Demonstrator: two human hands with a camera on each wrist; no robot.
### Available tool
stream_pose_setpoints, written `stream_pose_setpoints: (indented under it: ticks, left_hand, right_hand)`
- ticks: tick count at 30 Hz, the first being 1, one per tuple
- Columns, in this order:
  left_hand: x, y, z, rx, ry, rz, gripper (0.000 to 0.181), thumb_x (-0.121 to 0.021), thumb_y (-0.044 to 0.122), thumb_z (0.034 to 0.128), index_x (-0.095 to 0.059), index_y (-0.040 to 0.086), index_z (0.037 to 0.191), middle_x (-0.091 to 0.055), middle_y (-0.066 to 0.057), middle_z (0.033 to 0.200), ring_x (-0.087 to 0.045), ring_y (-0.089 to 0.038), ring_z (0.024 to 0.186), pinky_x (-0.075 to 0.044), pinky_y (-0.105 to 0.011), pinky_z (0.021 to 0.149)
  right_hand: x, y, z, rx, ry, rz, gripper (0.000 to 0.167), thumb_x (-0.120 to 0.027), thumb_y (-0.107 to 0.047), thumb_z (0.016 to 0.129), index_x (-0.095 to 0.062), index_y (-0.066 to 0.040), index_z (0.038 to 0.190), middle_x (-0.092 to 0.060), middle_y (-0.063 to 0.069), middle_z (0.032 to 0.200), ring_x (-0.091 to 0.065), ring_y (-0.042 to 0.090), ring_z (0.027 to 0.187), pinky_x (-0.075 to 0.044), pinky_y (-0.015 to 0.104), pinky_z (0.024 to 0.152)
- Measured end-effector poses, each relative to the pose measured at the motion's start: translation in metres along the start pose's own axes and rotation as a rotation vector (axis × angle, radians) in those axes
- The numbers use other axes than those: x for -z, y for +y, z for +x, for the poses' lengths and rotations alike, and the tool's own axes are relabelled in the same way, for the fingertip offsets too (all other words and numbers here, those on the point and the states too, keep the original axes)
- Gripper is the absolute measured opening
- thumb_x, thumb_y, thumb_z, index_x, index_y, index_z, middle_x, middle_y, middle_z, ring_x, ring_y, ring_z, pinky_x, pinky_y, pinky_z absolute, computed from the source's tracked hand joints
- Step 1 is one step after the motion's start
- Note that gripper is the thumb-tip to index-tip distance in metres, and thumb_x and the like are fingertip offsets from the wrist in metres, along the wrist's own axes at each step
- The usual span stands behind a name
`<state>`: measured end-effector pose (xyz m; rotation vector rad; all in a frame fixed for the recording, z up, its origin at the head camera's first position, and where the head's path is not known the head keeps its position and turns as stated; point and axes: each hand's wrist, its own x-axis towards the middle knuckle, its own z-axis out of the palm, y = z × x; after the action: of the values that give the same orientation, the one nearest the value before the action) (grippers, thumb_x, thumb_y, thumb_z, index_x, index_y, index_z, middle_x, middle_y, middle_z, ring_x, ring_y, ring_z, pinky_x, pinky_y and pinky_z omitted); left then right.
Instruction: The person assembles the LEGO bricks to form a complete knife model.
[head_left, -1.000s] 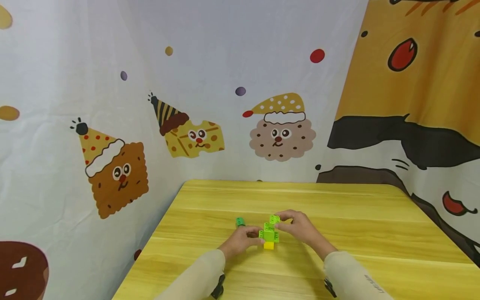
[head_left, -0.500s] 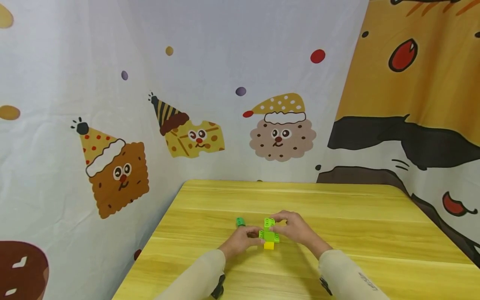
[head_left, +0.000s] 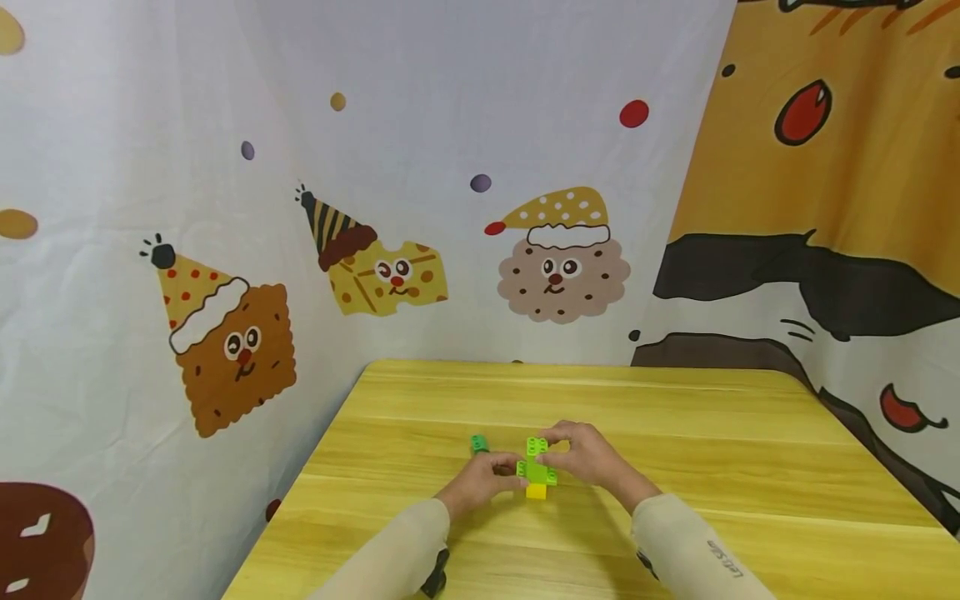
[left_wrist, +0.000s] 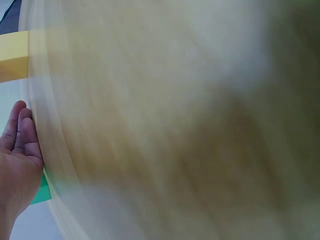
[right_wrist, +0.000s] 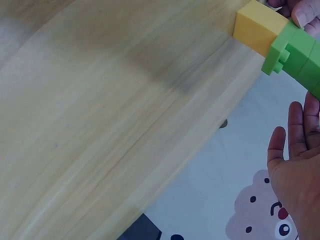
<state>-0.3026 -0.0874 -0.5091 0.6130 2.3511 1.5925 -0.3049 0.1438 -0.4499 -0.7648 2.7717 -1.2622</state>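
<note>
A small stack of light green toy building bricks (head_left: 536, 472) stands on a yellow brick (head_left: 536, 492) near the middle of the table. At its left side, my left hand (head_left: 477, 483) steadies the lower green part between thumb and fingers. From the right, my right hand (head_left: 591, 457) pinches the topmost green brick (head_left: 537, 446), which sits on the stack. In the right wrist view the stack's yellow base (right_wrist: 260, 25) is plain, but its top is cut off by the frame edge. Beyond my left hand lies a dark green brick (head_left: 478, 443), partly covered.
The wooden table (head_left: 675, 433) reaches back to a cloth backdrop (head_left: 465, 100) printed with cartoon snacks. Its left edge runs close to the hanging cloth.
My right hand has moved left and slightly down with the top green brick, which now sits over the stack. My left hand stays in place.
</note>
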Motion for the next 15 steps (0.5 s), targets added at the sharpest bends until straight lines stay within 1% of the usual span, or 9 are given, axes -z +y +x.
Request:
stream_pose_setpoints:
  ticks: [2, 9, 15]
  left_hand:
    - [-0.0002, 0.0001, 0.0002, 0.002, -0.001, 0.005, 0.026, -0.072, 0.026, 0.0933, -0.072, 0.019, 0.119, -0.069, 0.004, 0.108, -0.062, -0.015, 0.1, -0.053, -0.037, 0.086]
    - [-0.0001, 0.0014, 0.0002, 0.004, -0.003, 0.014, 0.029, -0.071, 0.028, 0.0936, -0.071, 0.018, 0.121, -0.069, 0.005, 0.107, -0.062, -0.014, 0.099, -0.053, -0.035, 0.085]
    - [0.0008, 0.0015, -0.0004, -0.004, -0.003, 0.016, 0.03, -0.071, 0.026, 0.0937, -0.07, 0.017, 0.122, -0.069, 0.003, 0.106, -0.062, -0.016, 0.098, -0.053, -0.034, 0.084]
  right_hand:
    - [0.0005, -0.0002, -0.0006, 0.002, -0.001, 0.0, 0.034, -0.078, -0.03, 0.088, -0.073, -0.012, 0.117, -0.066, -0.005, 0.104, -0.061, 0.03, 0.103, -0.052, 0.041, 0.08]
    - [0.0037, 0.0012, 0.0006, 0.021, -0.009, -0.014, 0.038, -0.079, -0.031, 0.087, -0.072, -0.009, 0.118, -0.066, -0.005, 0.101, -0.062, 0.031, 0.101, -0.054, 0.043, 0.081]
    - [0.0006, 0.0031, -0.001, 0.004, -0.004, 0.001, 0.029, -0.078, -0.03, 0.088, -0.074, -0.018, 0.115, -0.065, -0.008, 0.099, -0.061, 0.024, 0.1, -0.052, 0.042, 0.082]
